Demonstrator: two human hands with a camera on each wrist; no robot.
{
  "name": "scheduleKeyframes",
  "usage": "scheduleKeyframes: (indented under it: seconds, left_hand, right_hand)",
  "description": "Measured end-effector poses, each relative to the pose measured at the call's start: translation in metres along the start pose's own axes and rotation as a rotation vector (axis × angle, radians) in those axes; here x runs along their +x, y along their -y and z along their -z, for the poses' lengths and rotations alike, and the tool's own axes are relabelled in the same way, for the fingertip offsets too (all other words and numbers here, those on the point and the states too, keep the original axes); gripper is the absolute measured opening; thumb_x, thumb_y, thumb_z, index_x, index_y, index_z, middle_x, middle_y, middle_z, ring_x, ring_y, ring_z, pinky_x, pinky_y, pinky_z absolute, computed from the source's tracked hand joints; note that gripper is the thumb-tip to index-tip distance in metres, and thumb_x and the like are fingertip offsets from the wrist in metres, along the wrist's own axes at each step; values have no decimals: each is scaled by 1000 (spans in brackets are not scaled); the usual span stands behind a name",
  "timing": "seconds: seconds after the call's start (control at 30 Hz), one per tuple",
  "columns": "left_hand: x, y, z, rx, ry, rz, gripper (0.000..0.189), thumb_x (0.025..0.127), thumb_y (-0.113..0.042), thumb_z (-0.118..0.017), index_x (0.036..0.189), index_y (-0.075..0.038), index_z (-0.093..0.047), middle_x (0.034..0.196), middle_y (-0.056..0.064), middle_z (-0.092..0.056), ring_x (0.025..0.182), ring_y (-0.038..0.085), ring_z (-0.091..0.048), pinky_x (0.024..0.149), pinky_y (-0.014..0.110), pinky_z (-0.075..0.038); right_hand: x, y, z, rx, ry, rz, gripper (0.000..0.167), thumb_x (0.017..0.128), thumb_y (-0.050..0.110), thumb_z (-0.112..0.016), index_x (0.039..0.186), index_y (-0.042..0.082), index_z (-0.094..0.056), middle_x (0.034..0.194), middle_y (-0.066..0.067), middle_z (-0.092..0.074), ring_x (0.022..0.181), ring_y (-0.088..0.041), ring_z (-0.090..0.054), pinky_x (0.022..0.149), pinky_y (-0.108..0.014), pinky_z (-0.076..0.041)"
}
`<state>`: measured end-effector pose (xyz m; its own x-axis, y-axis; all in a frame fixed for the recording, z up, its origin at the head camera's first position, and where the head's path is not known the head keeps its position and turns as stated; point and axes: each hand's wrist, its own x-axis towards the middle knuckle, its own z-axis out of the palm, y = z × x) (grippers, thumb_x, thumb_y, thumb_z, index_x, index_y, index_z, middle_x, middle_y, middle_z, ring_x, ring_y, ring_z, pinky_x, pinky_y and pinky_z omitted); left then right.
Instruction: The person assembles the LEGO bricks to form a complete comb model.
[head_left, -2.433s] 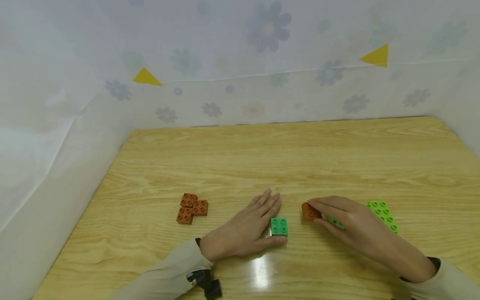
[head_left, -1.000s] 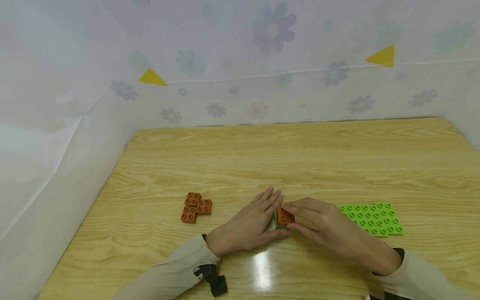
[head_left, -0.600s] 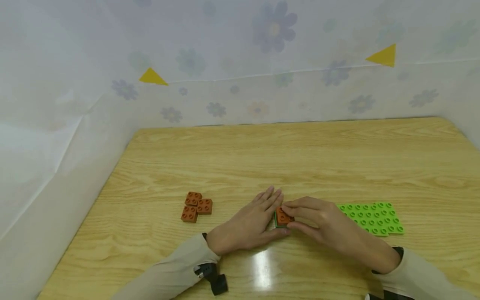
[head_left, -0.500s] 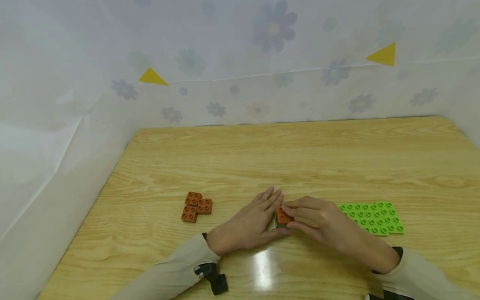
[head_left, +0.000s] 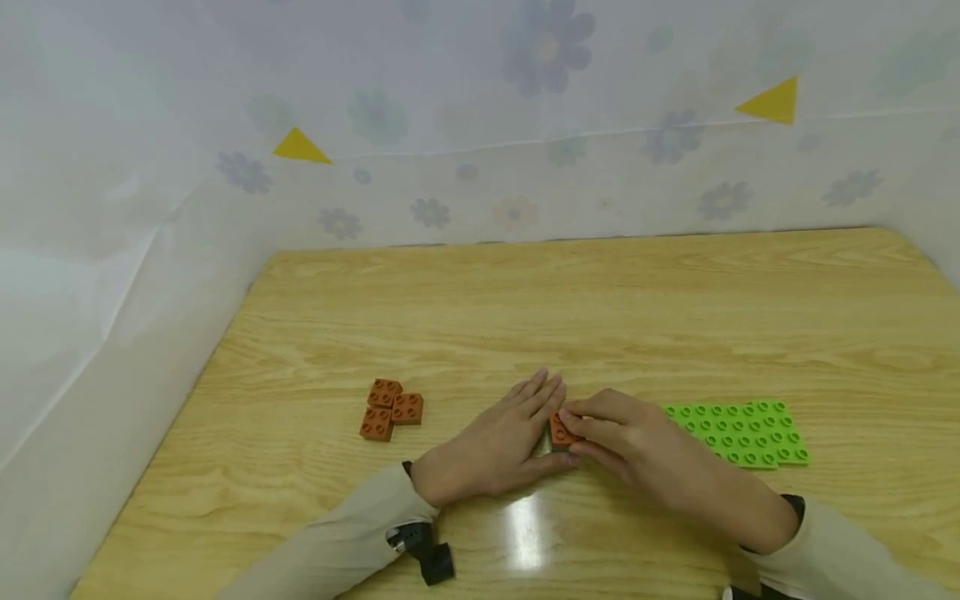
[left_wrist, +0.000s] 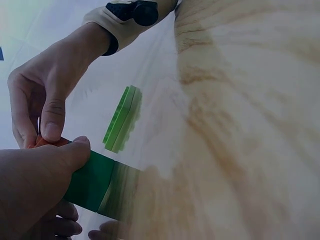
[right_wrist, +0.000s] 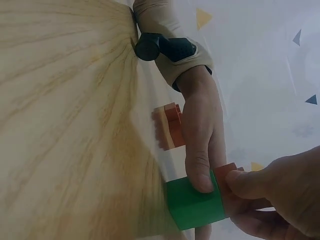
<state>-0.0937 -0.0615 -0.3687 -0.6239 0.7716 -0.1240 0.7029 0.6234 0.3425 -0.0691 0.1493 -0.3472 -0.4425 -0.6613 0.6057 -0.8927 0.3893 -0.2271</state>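
Note:
In the head view my left hand (head_left: pixel 487 450) rests low on the table, its thumb and fingers on either side of a green building brick (right_wrist: pixel 197 207). The right wrist view shows my left thumb against that brick's side. On top of it sits an orange-brown brick (head_left: pixel 559 433) with round studs. My right hand (head_left: pixel 648 454) pinches the orange-brown brick between thumb and fingers and partly covers it. Whether the two bricks are fully pressed together, I cannot tell. In the left wrist view, the green brick (left_wrist: pixel 92 182) stands on the glossy tabletop.
Several light green studs top a flat plate (head_left: pixel 738 435), possibly two pieces side by side, right of my right hand. Three more orange-brown bricks (head_left: pixel 390 408) lie grouped on the left. A flower-patterned white cloth (head_left: pixel 480 133) hangs behind the wooden table (head_left: pixel 480 317).
My right hand has carried the orange-brown brick leftwards from beside the plate onto the green brick. Over the last second it has stayed there, shifting only slightly. My left hand stays put.

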Motion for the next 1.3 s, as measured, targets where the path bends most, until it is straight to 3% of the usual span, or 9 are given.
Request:
scheduleKeyframes:
  seconds: [0.37, 0.5, 0.6, 0.7, 0.87, 1.03, 1.13, 1.2, 1.3]
  left_hand:
    - [-2, 2, -3, -24, -6, -3, 84, 98, -61, -34, 152, 0, -12, 158, 16, -8, 147, 27, 1, 119, 40, -9]
    - [-3, 2, -5, -28, -13, 2, 83, 98, -61, -34, 152, -1, -13, 158, 15, -9, 147, 26, 0, 119, 39, -8]
    - [-3, 1, -5, -34, -10, 14, 84, 98, -62, -34, 153, -1, -13, 159, 14, -9, 147, 25, 1, 119, 38, -6]
    - [-2, 1, -4, -31, -6, 24, 86, 97, -63, -33, 153, -2, -13, 159, 13, -9, 147, 24, 1, 119, 37, -6]
    - [0, 0, -2, -17, 0, 19, 86, 97, -63, -34, 153, -1, -12, 159, 14, -9, 147, 25, 1, 119, 36, -5]
    - [1, 0, -1, -10, 4, 10, 86, 97, -63, -34, 153, -1, -12, 159, 14, -8, 147, 25, 1, 119, 36, -4]
    - [1, 1, 0, -4, 6, 13, 86, 97, -63, -33, 153, -1, -11, 159, 13, -7, 147, 25, 1, 119, 36, -4]
    - [1, 1, 0, -5, 7, 15, 86, 97, -63, -32, 153, -1, -10, 159, 13, -7, 147, 25, 2, 119, 36, -4]
    - [0, 2, 1, -14, 9, 15, 87, 97, -63, -32, 153, -1, -8, 159, 14, -5, 147, 25, 2, 119, 36, -4]
  right_hand:
    - [-6, -6, -8, 71, -48, 13, 42, 100, 29, -48, 102, -5, -72, 105, -15, -67, 89, -25, -68, 82, -21, -54]
    - [-10, -5, -5, 91, 3, -56, 38, 98, 30, -56, 115, -2, -68, 115, -13, -66, 100, -26, -66, 91, -21, -51]
    - [-18, -6, 4, 51, 35, -160, 40, 93, 26, -65, 125, 2, -63, 123, -9, -64, 107, -24, -63, 97, -17, -45]
    - [-34, -12, 19, -7, 13, -258, 44, 88, 20, -71, 128, 5, -62, 123, -7, -63, 106, -24, -62, 97, -10, -40]
    - [-79, -29, 51, -171, -63, -377, 38, 88, 22, -72, 121, 2, -66, 116, -12, -67, 98, -27, -65, 91, -1, -36]
    - [-126, -39, 79, -355, -64, -537, 30, 82, 14, -77, 107, -3, -70, 108, -21, -68, 85, -41, -66, 75, 3, -40]
    - [-143, -42, 88, -409, -42, -556, 38, 94, 31, -65, 99, -6, -71, 104, -27, -66, 78, -45, -65, 61, -12, -49]
    - [-150, -43, 90, -416, -29, -540, 53, 97, 42, -54, 95, -7, -71, 102, -27, -66, 76, -45, -65, 61, -11, -50]
    - [-155, -42, 90, -401, -16, -551, 46, 96, 37, -59, 94, -7, -71, 101, -27, -67, 77, -44, -65, 74, 1, -42]
